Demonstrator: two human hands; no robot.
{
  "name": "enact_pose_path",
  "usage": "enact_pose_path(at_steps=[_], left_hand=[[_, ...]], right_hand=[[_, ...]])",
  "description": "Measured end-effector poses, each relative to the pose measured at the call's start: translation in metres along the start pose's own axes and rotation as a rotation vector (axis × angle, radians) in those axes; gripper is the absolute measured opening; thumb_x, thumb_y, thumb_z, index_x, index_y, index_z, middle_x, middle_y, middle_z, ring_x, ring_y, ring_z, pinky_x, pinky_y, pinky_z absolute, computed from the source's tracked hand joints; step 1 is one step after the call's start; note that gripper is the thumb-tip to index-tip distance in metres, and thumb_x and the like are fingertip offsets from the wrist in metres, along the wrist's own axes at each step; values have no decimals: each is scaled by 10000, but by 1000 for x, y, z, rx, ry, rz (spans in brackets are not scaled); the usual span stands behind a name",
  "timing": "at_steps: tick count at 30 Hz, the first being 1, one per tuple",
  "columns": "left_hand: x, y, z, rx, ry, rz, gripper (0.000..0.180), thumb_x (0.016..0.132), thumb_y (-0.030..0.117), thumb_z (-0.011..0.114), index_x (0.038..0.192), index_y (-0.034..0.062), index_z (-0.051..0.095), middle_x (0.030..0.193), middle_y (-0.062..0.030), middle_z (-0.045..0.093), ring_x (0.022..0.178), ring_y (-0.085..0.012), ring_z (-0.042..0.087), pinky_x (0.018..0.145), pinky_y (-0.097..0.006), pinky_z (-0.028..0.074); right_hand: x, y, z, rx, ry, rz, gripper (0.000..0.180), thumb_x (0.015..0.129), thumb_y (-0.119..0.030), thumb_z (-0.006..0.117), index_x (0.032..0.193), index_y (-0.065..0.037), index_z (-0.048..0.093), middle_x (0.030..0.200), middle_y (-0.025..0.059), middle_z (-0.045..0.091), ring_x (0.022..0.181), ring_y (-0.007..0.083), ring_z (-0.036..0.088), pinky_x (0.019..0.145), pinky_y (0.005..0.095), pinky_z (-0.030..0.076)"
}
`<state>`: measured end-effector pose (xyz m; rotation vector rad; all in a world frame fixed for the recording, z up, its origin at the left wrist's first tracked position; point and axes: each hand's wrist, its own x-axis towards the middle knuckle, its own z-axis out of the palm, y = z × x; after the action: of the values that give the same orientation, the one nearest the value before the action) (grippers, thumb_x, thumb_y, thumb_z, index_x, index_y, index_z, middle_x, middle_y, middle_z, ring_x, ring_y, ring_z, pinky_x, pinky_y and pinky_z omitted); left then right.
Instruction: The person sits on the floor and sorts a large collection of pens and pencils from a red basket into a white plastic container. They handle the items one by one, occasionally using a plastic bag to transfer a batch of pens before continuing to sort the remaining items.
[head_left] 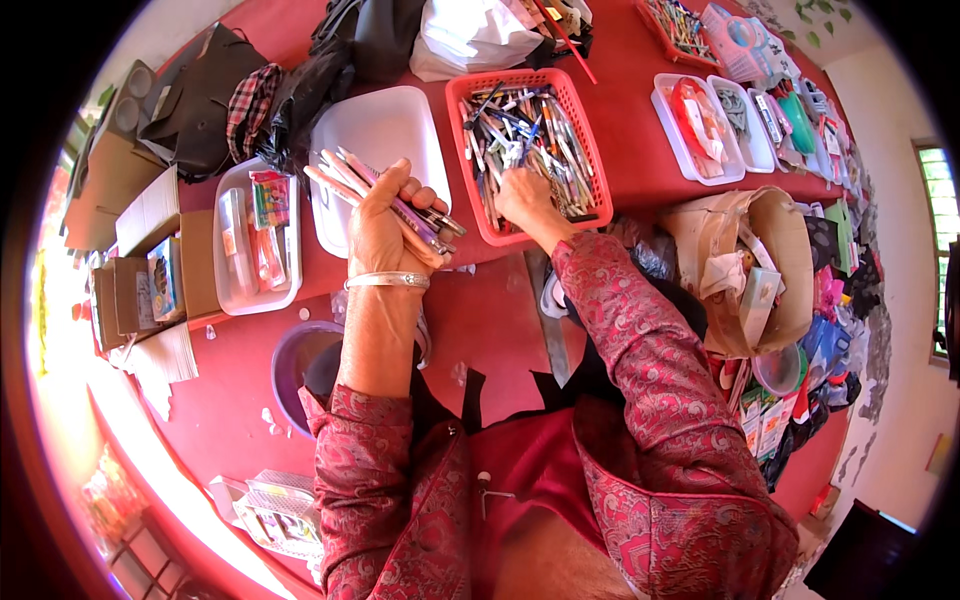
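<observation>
My left hand (393,212) is closed around a bundle of pens and pencils (345,176). Their ends stick out on both sides of the fist, over the near edge of an empty white plastic tray (335,226). To the right of it stands a red perforated basket (598,180) heaped with loose pens and markers (560,150). Inside that basket, my right hand (526,200) reaches down among the pens with its fingers drawn together. Its fingertips are partly hidden, so what they grip cannot be made out.
A white tray with packets (293,250) and open cardboard boxes (170,270) stand left. Black bags (200,110) and a white bag (470,40) lie behind. White containers (700,180) and a torn brown carton (690,240) are right. A purple tub (285,375) sits below the table edge.
</observation>
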<state>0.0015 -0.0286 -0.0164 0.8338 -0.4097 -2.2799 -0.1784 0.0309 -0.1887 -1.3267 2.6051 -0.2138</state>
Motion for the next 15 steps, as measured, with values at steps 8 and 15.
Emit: enact_pose_path(at_steps=[8, 15], left_hand=[[-9, 3, 11, 7, -9, -53, 161, 776, 55, 541, 693, 88, 407, 565, 6, 402, 498, -105, 436, 534, -293, 439], [-5, -1, 12, 12, -13, -54, 156, 769, 57, 548, 688, 80, 417, 566, -3, 415, 502, -112, 451, 531, -294, 445]], right_hand=[[44, 72, -27, 165, 205, 266, 219, 676, -176, 587, 730, 36, 600, 650, 215, 587, 625, 325, 606, 600, 382, 483], [54, 89, -84, 488, 24, 322, 200, 676, -124, 505, 678, 58, 590, 568, 168, 584, 499, 238, 603, 478, 333, 476]])
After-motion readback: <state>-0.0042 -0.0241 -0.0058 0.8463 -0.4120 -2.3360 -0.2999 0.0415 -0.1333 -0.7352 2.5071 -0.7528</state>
